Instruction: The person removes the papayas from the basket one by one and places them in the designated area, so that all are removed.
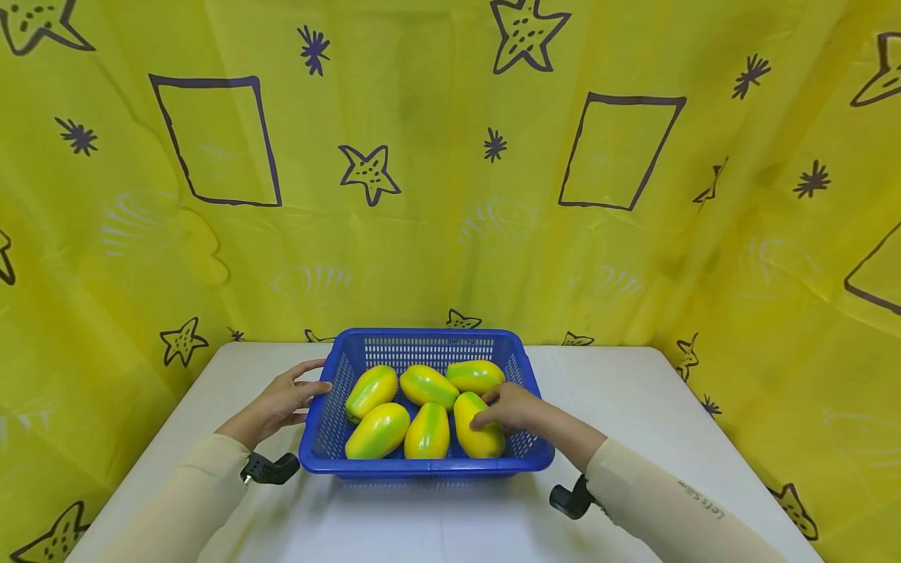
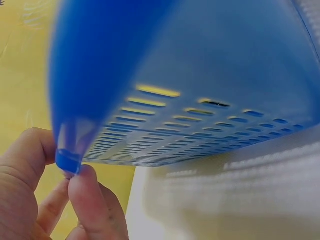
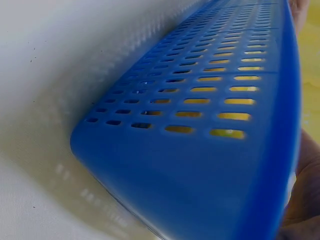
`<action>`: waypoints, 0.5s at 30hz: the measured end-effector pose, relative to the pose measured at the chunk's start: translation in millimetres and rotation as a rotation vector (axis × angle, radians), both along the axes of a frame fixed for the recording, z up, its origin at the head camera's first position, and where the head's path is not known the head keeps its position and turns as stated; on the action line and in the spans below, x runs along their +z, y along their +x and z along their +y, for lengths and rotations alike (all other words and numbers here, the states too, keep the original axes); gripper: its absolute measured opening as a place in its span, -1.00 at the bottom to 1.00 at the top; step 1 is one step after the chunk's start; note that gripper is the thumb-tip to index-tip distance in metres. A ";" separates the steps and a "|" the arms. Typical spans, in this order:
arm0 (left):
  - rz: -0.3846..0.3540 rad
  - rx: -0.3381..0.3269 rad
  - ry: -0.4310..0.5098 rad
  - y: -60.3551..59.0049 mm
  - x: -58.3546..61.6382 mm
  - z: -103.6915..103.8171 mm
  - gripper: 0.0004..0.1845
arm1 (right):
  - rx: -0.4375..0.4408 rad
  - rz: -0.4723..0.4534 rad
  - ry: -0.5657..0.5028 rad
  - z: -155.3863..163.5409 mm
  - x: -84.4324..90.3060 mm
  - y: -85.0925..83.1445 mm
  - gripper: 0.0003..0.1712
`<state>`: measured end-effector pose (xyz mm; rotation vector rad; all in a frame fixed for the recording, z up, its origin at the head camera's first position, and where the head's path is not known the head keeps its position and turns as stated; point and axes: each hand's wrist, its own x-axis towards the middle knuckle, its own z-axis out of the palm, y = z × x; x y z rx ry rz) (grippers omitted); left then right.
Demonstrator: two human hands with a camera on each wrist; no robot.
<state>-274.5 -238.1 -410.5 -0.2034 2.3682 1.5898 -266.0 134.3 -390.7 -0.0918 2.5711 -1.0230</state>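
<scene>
A blue plastic basket (image 1: 425, 467) with slotted walls stands on the table, holding several yellow-green papayas (image 1: 378, 432) in two rough rows. At the basket's left rim, my left hand (image 1: 278, 403) pinches the edge between thumb and fingers; the left wrist view shows the fingertips (image 2: 90, 195) right at the rim (image 2: 68, 159). My right hand (image 1: 517, 408) reaches over the right rim and grips the front-right papaya (image 1: 473, 438), thumb on its near side and fingers over its top. In the right wrist view the basket wall (image 3: 175, 165) hides most of that hand (image 3: 305, 195).
The white table (image 1: 605, 375) extends to both sides of the basket. A yellow curtain (image 1: 436, 258) with drawn stars and squares hangs behind and around it. Black wrist cameras (image 1: 271, 469) sit below both hands. Another papaya (image 1: 475, 376) lies just behind the gripped one.
</scene>
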 end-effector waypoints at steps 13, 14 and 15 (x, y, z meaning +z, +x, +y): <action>-0.008 -0.003 -0.012 -0.4 1.4 -0.1 -0.20 | -0.024 -0.232 -0.253 9.8 5.5 -5.4 -0.28; -0.008 -0.003 -0.013 -0.6 1.1 -0.1 -0.20 | -0.026 -0.250 -0.265 10.6 6.5 -5.7 -0.26; -0.007 -0.004 -0.014 -0.6 1.1 0.0 -0.20 | -0.028 -0.265 -0.273 11.2 7.5 -6.1 -0.24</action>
